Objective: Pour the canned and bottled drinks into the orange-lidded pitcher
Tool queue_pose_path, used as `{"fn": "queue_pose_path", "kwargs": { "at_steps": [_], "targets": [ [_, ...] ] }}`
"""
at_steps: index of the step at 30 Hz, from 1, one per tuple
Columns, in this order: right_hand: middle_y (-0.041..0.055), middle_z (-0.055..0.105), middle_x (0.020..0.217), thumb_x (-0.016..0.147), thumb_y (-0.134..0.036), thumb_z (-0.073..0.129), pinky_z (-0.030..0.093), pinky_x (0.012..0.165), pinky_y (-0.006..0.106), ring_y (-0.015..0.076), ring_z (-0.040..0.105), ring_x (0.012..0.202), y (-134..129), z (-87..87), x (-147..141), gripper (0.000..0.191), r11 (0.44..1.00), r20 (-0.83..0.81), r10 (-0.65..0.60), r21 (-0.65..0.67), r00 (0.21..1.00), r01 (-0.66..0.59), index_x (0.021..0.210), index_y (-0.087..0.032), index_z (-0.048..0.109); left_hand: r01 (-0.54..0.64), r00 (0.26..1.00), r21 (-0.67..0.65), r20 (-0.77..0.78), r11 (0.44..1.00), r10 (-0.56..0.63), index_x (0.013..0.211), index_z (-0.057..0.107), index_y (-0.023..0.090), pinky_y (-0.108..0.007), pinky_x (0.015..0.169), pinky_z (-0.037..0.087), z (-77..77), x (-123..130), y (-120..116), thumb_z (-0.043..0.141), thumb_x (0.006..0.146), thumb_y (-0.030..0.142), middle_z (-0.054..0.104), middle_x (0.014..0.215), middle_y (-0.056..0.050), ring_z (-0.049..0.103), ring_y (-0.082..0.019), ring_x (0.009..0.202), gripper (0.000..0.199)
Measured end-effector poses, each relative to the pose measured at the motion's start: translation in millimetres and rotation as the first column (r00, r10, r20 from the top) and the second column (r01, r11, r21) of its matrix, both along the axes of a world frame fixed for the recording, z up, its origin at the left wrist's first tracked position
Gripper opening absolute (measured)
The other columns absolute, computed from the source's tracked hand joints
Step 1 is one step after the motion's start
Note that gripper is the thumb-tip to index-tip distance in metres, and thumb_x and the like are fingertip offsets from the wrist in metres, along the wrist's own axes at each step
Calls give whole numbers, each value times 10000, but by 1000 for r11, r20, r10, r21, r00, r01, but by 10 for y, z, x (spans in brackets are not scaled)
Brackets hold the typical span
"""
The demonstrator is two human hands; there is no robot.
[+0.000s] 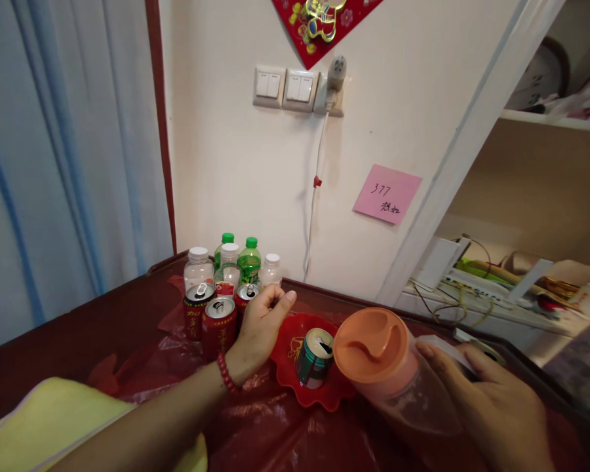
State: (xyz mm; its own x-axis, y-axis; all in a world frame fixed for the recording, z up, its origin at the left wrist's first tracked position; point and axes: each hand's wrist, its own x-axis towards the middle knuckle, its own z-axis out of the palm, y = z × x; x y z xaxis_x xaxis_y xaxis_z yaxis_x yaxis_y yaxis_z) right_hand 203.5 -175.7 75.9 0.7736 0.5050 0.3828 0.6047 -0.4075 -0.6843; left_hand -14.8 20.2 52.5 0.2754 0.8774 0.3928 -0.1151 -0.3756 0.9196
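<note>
1. The left hand (pixel 258 328) reaches past the red plate (pixel 285 357), fingers loosely curled toward a red can (pixel 246 296) in the cluster behind the plate; whether it pinches the can or only touches it cannot be told.
2. The right hand (pixel 491 400) is wrapped around a clear jug (pixel 398 373) with an orange lid (pixel 371 345), just right of the plate, tilted with its lid toward the camera.
3. A green can (pixel 314 356), already opened, stands in the plate.
4. Judging by this, the step in hand looks like picking a drink from the cluster while the jug is steadied; the next move calls for a firm grip on the can and a lift clear of its close neighbours without toppling them.
5. Behind the plate stand two more red cans (pixel 211 321) and capped bottles (pixel 229 265), packed tight.
6. The desk (pixel 128 321) is dark red, covered with crinkled red film.
7. Behind the plate a cream wall carries switches (pixel 285 87), a plugged cable and a pink note (pixel 387 193); a curtain (pixel 69 151) hangs left, cluttered shelves (pixel 521 262) stand right.
</note>
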Motion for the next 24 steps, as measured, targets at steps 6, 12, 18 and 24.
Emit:
{"fn": "queue_pose_path", "kwargs": {
  "at_steps": [6,12,18,24],
  "targets": [
    [-29,585,641,731,-827,594,358,591,279,184,509,665,13,-46,131,620,992,-85,-5,124,996,15,770,-213,671,7,1000,-7,-9,1000,-7,656,481,209,-251,581,351,-18,-1,9,639,839,596,463,634,45,405,-133,609,457],
    [1,621,708,678,-803,677,336,517,262,182,518,658,51,-114,375,619,940,-158,6,339,987,48,738,-187,682,81,997,-97,10,992,-80,673,478,206,-219,512,331,-26,6,29,689,801,663,447,596,72,369,-103,527,519],
    [-19,437,540,664,-845,685,313,463,254,139,399,536,42,-64,491,672,863,-195,4,497,981,95,591,-190,552,185,976,-141,-87,972,-199,861,592,200,-270,620,493,-115,39,130,749,753,635,629,748,9,585,-166,661,475],
    [-47,360,561,634,-855,721,254,461,235,100,309,540,162,-174,530,703,762,-285,76,635,956,128,583,-196,481,319,895,-107,-294,942,-336,1250,602,200,-516,1108,449,-330,55,274,970,410,387,657,1344,-191,595,-396,1272,936]
  ]
}}
